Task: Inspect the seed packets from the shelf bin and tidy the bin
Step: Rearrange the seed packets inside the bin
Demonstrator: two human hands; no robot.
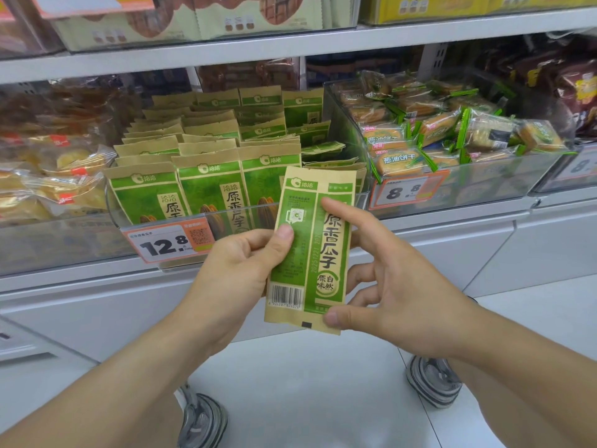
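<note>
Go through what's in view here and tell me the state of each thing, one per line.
Seed packet: out of the bin, upright, barcode side facing the camera.
Left hand: pinches the packet's left edge.
Right hand: grips its right edge and bottom corner.
Seed bin: full of upright packets.
Biscuit bin: heaped with loose packs.

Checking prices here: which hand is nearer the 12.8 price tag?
Left. The left hand sits just right of the 12.8 price tag, gripping the seed packet; the right hand is beyond the packet.
</note>
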